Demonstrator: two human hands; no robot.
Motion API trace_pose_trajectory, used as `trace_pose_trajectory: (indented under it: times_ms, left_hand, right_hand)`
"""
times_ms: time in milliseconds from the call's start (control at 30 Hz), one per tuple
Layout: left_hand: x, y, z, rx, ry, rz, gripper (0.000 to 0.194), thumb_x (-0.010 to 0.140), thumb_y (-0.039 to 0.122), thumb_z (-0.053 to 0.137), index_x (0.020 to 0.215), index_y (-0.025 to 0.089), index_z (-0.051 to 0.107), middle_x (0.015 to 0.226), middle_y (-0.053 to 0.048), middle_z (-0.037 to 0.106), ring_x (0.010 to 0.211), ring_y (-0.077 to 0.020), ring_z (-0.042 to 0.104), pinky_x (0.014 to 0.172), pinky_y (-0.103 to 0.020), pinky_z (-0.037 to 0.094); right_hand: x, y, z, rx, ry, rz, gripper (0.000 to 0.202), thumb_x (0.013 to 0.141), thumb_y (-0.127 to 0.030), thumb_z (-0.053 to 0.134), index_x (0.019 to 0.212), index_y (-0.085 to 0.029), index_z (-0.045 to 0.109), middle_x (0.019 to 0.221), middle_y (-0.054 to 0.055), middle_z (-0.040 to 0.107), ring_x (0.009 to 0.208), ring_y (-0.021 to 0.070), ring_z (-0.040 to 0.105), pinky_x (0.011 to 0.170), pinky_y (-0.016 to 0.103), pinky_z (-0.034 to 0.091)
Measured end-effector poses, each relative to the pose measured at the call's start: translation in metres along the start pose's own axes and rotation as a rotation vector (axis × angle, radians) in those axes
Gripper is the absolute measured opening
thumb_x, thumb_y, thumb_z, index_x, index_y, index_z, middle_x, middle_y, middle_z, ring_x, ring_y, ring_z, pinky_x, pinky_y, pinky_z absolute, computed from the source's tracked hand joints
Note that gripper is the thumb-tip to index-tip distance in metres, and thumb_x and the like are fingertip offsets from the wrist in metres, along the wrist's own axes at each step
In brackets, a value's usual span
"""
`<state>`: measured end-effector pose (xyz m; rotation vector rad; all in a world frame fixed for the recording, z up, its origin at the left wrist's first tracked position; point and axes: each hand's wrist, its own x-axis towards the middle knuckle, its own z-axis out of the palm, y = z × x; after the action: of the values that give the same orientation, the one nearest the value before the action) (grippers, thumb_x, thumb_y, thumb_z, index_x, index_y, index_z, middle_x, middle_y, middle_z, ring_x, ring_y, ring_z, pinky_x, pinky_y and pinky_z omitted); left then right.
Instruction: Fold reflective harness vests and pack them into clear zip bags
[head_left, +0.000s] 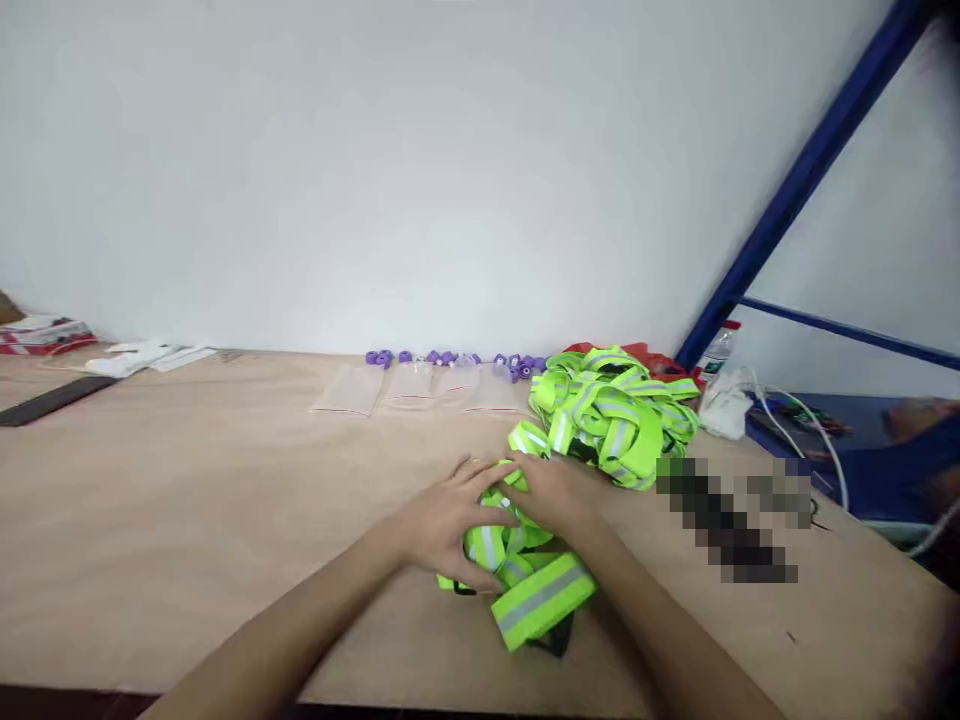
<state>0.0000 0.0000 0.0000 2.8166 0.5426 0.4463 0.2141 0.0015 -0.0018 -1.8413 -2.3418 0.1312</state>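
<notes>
A bunch of fluorescent yellow-green reflective straps [544,598] with silver stripes and black fittings lies on the table in front of me. My left hand [446,525] cups its left side, thumb low and fingers spread over the top. From the right, my right hand [553,490] grips the upper part of the same bunch, fingers bent and partly hidden. A strap runs from under my hands toward a larger heap of the same straps [619,410] just behind, which rests against red material.
Clear plastic bags [349,390] and several small purple rolls [525,368] line the wall. A bottle [720,350], white tissue [726,405] and a cable stand right, near a blue frame [795,190]. Far left are a dark flat bar [56,398] and white papers [146,357].
</notes>
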Motion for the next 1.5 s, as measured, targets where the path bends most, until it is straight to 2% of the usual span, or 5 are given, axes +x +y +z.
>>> trace_pose_trajectory:
  times_ms: [233, 567, 867, 1133, 1500]
  left_hand:
    - [-0.011, -0.024, -0.011, -0.005, 0.015, -0.143, 0.048, 0.078, 0.013, 0.059, 0.122, 0.029, 0.069, 0.158, -0.006, 0.038, 0.146, -0.0306, 0.034, 0.117, -0.047, 0.031]
    - [-0.020, -0.071, 0.005, -0.046, 0.278, -0.629, 0.047, 0.098, 0.035, 0.041, 0.143, 0.021, 0.050, 0.153, -0.013, 0.046, 0.137, -0.0307, 0.046, 0.111, -0.049, 0.040]
    - [-0.016, -0.046, -0.015, -0.083, 0.537, -0.449, 0.026, 0.096, 0.041, 0.051, 0.105, 0.020, 0.064, 0.134, -0.013, 0.055, 0.121, -0.0278, 0.056, 0.101, -0.041, 0.045]
    - [-0.006, -0.016, -0.005, -0.175, -0.069, -0.094, 0.063, 0.068, 0.065, 0.078, 0.113, 0.022, 0.066, 0.113, -0.008, 0.066, 0.105, -0.0291, 0.061, 0.091, -0.036, 0.046]
    - [-0.012, -0.041, -0.010, -0.421, 0.044, -0.266, 0.028, 0.076, 0.019, 0.062, 0.103, 0.020, 0.069, 0.105, -0.004, 0.071, 0.093, -0.0213, 0.065, 0.085, -0.029, 0.048]
  right_hand:
    - [-0.003, 0.010, -0.010, -0.049, 0.005, 0.077, 0.045, 0.092, -0.059, 0.051, 0.087, -0.018, 0.071, 0.083, 0.012, 0.073, 0.076, 0.0263, 0.066, 0.060, 0.030, 0.037]
    - [-0.008, 0.015, -0.001, 0.732, -0.291, -0.161, 0.053, 0.086, -0.057, 0.052, 0.055, -0.022, 0.029, 0.055, -0.006, 0.024, 0.053, 0.0093, 0.022, 0.048, 0.026, 0.016]
    - [0.002, 0.022, 0.004, 0.937, 0.110, 0.040, 0.052, 0.084, -0.063, 0.051, 0.057, -0.023, 0.033, 0.054, -0.005, 0.034, 0.053, 0.0112, 0.034, 0.050, 0.025, 0.027]
    - [0.003, 0.042, 0.007, 0.808, 0.306, 0.113, 0.041, 0.091, -0.056, 0.049, 0.072, -0.022, 0.060, 0.063, 0.002, 0.066, 0.060, 0.0197, 0.061, 0.059, 0.029, 0.046]
    - [-0.012, 0.023, -0.027, 0.601, -0.164, -0.203, 0.048, 0.069, -0.033, 0.079, 0.115, -0.027, 0.070, 0.112, 0.005, 0.070, 0.094, 0.0232, 0.064, 0.080, 0.032, 0.052]
